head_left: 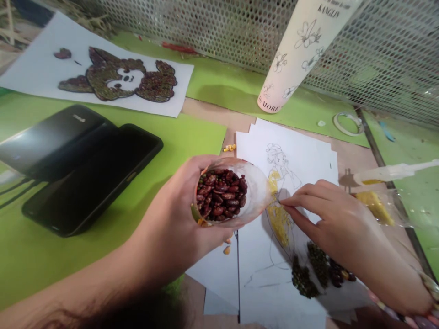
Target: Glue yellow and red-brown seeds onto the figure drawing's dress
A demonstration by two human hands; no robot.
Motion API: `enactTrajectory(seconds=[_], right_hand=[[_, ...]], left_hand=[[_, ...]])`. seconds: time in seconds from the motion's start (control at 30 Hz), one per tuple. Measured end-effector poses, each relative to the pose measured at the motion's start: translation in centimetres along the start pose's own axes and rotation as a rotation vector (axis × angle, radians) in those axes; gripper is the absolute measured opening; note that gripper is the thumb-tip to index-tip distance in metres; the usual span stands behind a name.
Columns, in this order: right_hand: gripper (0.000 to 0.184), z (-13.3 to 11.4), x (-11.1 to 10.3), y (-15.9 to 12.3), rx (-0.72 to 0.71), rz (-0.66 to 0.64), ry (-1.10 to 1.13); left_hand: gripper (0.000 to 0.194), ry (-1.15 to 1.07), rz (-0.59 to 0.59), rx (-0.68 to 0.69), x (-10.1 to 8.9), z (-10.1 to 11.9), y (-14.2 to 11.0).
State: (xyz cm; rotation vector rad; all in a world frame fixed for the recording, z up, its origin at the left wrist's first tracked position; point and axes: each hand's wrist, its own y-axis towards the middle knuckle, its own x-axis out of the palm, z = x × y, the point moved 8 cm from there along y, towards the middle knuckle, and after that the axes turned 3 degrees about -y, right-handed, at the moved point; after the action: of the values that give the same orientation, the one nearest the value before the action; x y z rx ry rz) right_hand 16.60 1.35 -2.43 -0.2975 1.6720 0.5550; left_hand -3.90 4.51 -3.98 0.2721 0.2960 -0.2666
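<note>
My left hand is wrapped round a clear plastic cup full of dark red beans, tilted toward me. My right hand rests on a white sheet with a line drawing of a girl, its fingers pinched together at the yellow-filled part of the drawing. Whether anything is between the fingertips is too small to see. Patches of dark green and red seeds lie on the lower part of the drawing, beside my right wrist.
Two black phones lie on green paper at the left. A finished seed picture sits at the back left. A white flowered tube leans on the mesh wall. A tape roll, a syringe and a bag of yellow grains are at the right.
</note>
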Motion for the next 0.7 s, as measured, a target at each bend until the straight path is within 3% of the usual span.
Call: enactTrajectory(seconds=[0.47, 0.6, 0.7], right_hand=[[0.009, -0.2, 0.0, 0.0, -0.016, -0.002, 0.01], [0.006, -0.4, -1.7, 0.2, 0.017, 0.079, -0.033], [0.008, 0.1, -4.5, -0.4, 0.091, 0.211, -0.07]], left_hand=[[0.052, 0.021, 0.015, 0.013, 0.1, 0.6, 0.3], [0.055, 0.001, 0.005, -0.014, 0.1, 0.5, 0.1], [0.058, -0.095, -0.002, -0.046, 0.2, 0.3, -0.2]])
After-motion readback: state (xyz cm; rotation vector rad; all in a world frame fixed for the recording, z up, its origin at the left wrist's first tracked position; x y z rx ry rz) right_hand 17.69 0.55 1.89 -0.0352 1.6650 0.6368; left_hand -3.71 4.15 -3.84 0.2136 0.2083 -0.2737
